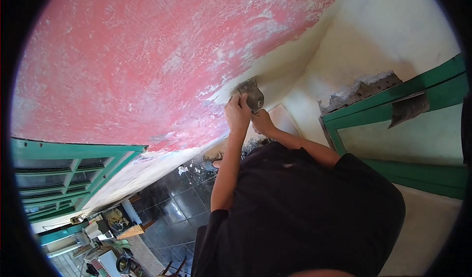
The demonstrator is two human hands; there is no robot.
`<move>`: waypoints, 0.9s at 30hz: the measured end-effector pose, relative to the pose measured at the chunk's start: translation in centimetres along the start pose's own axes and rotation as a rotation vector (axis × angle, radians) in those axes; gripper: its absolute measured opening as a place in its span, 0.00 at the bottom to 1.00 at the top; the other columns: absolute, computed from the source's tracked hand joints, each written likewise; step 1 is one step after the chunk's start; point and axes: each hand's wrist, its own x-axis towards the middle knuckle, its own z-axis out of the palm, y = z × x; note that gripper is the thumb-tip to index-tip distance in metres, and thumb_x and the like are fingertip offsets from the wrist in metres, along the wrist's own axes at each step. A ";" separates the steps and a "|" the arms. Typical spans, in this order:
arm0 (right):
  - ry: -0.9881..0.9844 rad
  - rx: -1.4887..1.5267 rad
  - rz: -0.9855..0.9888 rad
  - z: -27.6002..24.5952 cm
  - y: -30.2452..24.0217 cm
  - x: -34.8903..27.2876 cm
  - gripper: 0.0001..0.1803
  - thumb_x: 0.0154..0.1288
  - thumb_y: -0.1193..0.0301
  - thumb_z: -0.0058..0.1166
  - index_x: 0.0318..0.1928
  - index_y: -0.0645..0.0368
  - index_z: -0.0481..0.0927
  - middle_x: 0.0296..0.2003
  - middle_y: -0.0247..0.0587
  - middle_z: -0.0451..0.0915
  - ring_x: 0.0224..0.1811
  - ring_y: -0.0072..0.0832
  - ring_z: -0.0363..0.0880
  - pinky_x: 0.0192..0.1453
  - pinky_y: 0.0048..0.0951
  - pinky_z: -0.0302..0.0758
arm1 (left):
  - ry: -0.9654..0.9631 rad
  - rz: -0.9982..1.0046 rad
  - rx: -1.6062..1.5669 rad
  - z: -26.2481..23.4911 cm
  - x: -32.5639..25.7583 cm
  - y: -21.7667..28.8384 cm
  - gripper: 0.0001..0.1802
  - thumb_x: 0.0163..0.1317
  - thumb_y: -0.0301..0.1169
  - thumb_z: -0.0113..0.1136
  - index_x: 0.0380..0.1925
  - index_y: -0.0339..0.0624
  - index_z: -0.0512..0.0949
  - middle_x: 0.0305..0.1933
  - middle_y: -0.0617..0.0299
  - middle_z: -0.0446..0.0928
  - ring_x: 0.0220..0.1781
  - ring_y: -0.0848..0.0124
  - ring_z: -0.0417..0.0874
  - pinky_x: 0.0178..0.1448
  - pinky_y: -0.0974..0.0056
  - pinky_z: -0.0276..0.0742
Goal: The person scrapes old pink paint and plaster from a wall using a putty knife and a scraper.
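Against the wall in front of me is a scraper [252,94] with a wide, worn, dark grey blade. Its blade lies at the border between the peeling pink paint [147,56] and a bare cream strip of the wall. My right hand [263,123] is closed at the lower end of the scraper, where its handle is mostly hidden by the fingers. My left hand [238,113] has its fingers bent and pressed onto the blade's left side. Whitish scraped patches run through the pink close to the blade.
At the right, a green wooden frame [354,112] has broken plaster [364,91] along its edge and a dark flap [409,109] hanging on it. A green paned window [73,171] is at left. Pale flakes [183,170] lie on dark floor tiles [177,210]; household things crowd the lower left.
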 end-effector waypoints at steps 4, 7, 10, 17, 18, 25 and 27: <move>0.152 -0.239 -0.208 0.7 -1.8 -0.8 0.24 0.66 0.61 0.58 0.21 0.70 0.77 0.16 0.53 0.78 0.19 0.39 0.80 0.29 0.44 0.73 | 0.071 0.050 -0.051 -0.2 0.2 0.1 0.15 0.68 0.33 0.61 0.25 0.34 0.77 0.25 0.43 0.77 0.28 0.43 0.78 0.33 0.48 0.71; 0.246 -0.271 -0.468 0.9 -3.3 0.0 0.27 0.69 0.60 0.60 0.15 0.61 0.72 0.13 0.34 0.72 0.14 0.19 0.69 0.18 0.30 0.63 | 0.136 0.118 -0.075 -0.9 1.5 2.9 0.13 0.68 0.32 0.60 0.27 0.35 0.77 0.27 0.44 0.78 0.29 0.43 0.79 0.34 0.48 0.73; 0.213 -0.132 -0.527 0.8 -4.0 1.1 0.26 0.67 0.61 0.60 0.15 0.64 0.75 0.12 0.34 0.73 0.17 0.18 0.70 0.21 0.30 0.64 | 0.165 0.208 -0.081 -1.5 2.3 4.8 0.11 0.69 0.32 0.58 0.29 0.37 0.77 0.29 0.44 0.79 0.32 0.42 0.80 0.36 0.46 0.74; 0.151 -0.273 -0.327 0.1 -0.6 -0.8 0.23 0.65 0.62 0.58 0.23 0.73 0.77 0.16 0.58 0.75 0.19 0.41 0.79 0.28 0.45 0.70 | 0.025 0.093 -0.034 -0.6 -0.1 -0.2 0.17 0.70 0.34 0.61 0.25 0.34 0.76 0.22 0.45 0.75 0.24 0.46 0.76 0.31 0.51 0.70; 0.152 -0.325 -0.382 0.2 -0.7 -1.0 0.22 0.65 0.63 0.58 0.23 0.73 0.76 0.16 0.58 0.75 0.20 0.45 0.80 0.28 0.46 0.70 | 0.028 0.082 -0.041 -0.6 -0.3 -0.9 0.18 0.70 0.35 0.61 0.24 0.33 0.76 0.21 0.45 0.74 0.23 0.47 0.75 0.30 0.52 0.69; 0.114 -0.352 -0.274 0.6 -1.1 -1.3 0.21 0.65 0.65 0.57 0.23 0.72 0.77 0.17 0.59 0.76 0.22 0.50 0.81 0.31 0.48 0.72 | 0.033 0.083 -0.023 -0.5 -0.2 -1.4 0.19 0.70 0.36 0.61 0.24 0.32 0.76 0.21 0.44 0.75 0.22 0.49 0.75 0.30 0.52 0.68; 0.144 -0.275 -0.201 0.8 -1.1 -1.3 0.21 0.65 0.65 0.57 0.23 0.72 0.77 0.18 0.59 0.77 0.22 0.50 0.81 0.31 0.48 0.73 | 0.018 0.068 -0.008 -0.5 -0.2 -1.4 0.19 0.70 0.36 0.61 0.25 0.32 0.76 0.21 0.44 0.75 0.22 0.48 0.75 0.30 0.52 0.69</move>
